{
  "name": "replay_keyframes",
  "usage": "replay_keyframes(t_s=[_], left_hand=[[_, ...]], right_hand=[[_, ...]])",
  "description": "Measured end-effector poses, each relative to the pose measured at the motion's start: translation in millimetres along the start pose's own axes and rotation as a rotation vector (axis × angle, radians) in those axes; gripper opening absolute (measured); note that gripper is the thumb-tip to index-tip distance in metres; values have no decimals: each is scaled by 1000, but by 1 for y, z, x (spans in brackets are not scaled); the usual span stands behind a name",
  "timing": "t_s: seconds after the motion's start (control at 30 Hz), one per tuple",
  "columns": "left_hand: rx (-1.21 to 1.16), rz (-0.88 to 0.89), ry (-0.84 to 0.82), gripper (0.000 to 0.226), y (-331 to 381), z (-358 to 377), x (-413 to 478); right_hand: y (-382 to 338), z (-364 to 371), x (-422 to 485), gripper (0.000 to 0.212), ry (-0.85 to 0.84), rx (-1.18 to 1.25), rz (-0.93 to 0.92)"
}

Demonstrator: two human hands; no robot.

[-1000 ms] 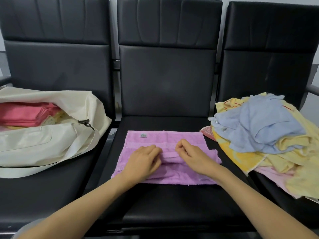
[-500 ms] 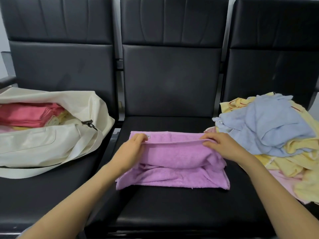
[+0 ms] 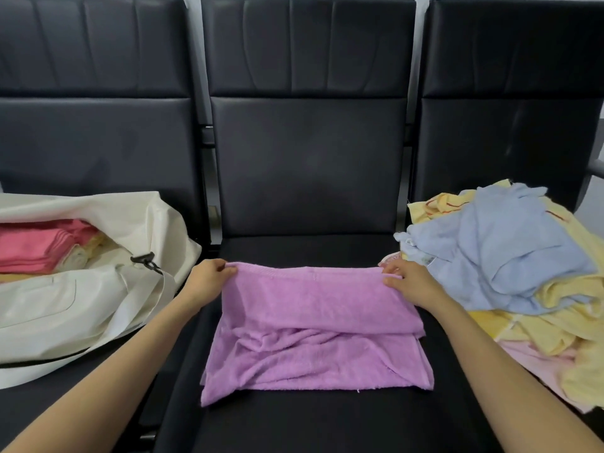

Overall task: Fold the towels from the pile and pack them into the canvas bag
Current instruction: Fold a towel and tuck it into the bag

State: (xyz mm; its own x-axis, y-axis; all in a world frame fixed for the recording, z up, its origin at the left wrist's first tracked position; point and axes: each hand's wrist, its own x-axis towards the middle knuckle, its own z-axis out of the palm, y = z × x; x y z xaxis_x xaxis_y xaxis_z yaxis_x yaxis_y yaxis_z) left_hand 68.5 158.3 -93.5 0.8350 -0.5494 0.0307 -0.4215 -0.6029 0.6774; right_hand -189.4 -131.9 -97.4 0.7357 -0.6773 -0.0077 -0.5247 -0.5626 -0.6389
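Observation:
A purple towel (image 3: 313, 325) lies on the middle black seat, its far edge raised and its near part rumpled on the cushion. My left hand (image 3: 209, 279) pinches the far left corner. My right hand (image 3: 408, 282) pinches the far right corner. On the left seat lies a cream canvas bag (image 3: 81, 299), open, with folded pink towels (image 3: 36, 246) inside. The pile of unfolded towels (image 3: 510, 256) sits on the right seat, a light blue one on top of yellow and pink ones.
Three black padded seats stand in a row with tall backrests (image 3: 307, 158). A black clip (image 3: 145, 261) and a strap hang at the bag's mouth. An armrest (image 3: 596, 166) shows at the far right edge.
Both hands moved from the towel's middle out to its far corners and lifted that edge. The flat towel is now folded over and rumpled.

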Motion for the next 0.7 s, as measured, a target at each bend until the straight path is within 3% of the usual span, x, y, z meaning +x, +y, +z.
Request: replay_keyframes(t_s=[0.13, 0.4, 0.57, 0.7], left_hand=[[49, -87, 80, 14, -1, 10, 28], [160, -163, 2, 22, -16, 33, 52], [184, -125, -67, 39, -24, 31, 64], [256, -104, -192, 30, -20, 26, 70]], right_hand=[[-7, 8, 29, 3, 35, 10, -5], [-3, 22, 63, 2, -21, -116, 125], [-1, 22, 72, 30, -68, -199, 199], [0, 19, 77, 24, -145, -293, 173]])
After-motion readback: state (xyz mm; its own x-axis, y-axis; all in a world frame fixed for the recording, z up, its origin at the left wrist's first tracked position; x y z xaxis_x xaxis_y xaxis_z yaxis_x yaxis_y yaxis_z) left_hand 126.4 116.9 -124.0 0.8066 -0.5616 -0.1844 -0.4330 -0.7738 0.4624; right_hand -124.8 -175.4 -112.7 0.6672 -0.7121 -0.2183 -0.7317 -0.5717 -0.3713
